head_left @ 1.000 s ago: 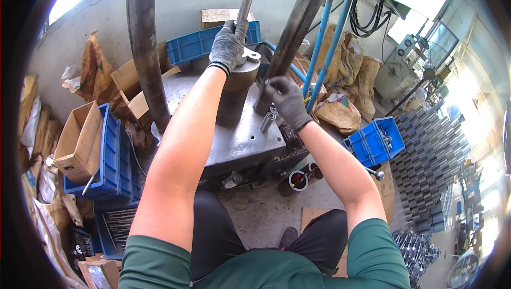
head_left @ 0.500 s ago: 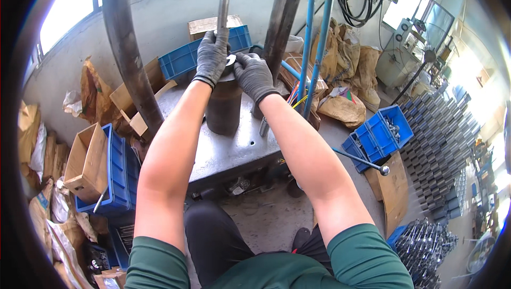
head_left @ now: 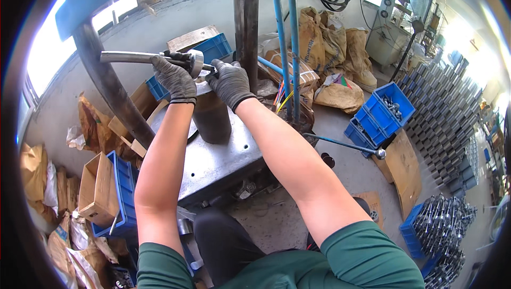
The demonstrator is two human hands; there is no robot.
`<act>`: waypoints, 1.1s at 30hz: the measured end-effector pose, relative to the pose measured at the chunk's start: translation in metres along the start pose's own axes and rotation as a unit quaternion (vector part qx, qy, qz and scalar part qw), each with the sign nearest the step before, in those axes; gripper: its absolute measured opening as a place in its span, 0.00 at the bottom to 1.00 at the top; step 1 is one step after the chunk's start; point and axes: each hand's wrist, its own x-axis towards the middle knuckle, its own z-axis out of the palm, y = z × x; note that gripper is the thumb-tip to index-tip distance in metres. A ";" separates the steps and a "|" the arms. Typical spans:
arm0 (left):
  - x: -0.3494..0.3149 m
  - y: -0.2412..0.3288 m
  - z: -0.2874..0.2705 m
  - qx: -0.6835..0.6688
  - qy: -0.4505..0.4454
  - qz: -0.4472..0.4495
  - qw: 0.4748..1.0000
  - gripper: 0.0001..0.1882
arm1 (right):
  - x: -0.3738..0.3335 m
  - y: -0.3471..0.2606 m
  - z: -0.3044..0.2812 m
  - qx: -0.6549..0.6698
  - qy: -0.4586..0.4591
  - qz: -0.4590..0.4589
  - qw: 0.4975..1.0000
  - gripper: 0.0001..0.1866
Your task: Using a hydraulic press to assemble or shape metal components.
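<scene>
One metal rod [head_left: 128,57] lies nearly level in front of the person, its long axis running left to right, and from where I stand that crosswise lie is what matters most. Its bare end points off to the person's left, in line with the dark post [head_left: 106,76] on that side, while its round, ring-like head [head_left: 198,63] sits at the right end, between the two gloved hands. Most of the rod's length reaches out to the left, beyond both hands. The left hand [head_left: 174,80] is nearer the rod: its fingers are wrapped around it, close up against the head, so that hand bears the piece. Over on the other side, the right hand [head_left: 232,84] comes in toward the head with fingertips drawn close together at a small dark piece [head_left: 209,68] by the ring; whether they pinch that piece or merely touch it, I can't tell, as the glove hides the contact. Right below the hands stands a thick dark cylinder [head_left: 213,121], upright on the metal plate [head_left: 213,164], its top partly covered by the gloves. Rod and head are up at that top, though I can't make out whether the head touches it. Another dark post [head_left: 246,23] rises just behind the right hand.
</scene>
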 end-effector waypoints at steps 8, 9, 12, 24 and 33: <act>0.001 0.002 0.022 0.066 -0.070 -0.035 0.995 0.26 | 0.000 0.002 -0.010 -0.055 -0.067 -0.007 0.996 0.16; 0.000 0.002 0.028 0.080 -0.072 -0.042 0.993 0.25 | 0.001 0.008 -0.012 -0.054 -0.063 -0.004 0.997 0.16; 0.000 -0.004 0.040 0.124 -0.092 -0.034 0.987 0.25 | 0.006 0.031 -0.029 0.065 -0.192 -0.045 0.978 0.22; 0.003 0.007 0.055 0.269 -0.099 -0.035 0.957 0.25 | -0.126 0.071 -0.332 -0.240 -0.390 -0.202 0.866 0.14; -0.043 0.022 0.070 0.253 -0.056 0.032 0.965 0.29 | -0.194 0.113 -0.376 -0.221 -0.264 -0.122 0.931 0.07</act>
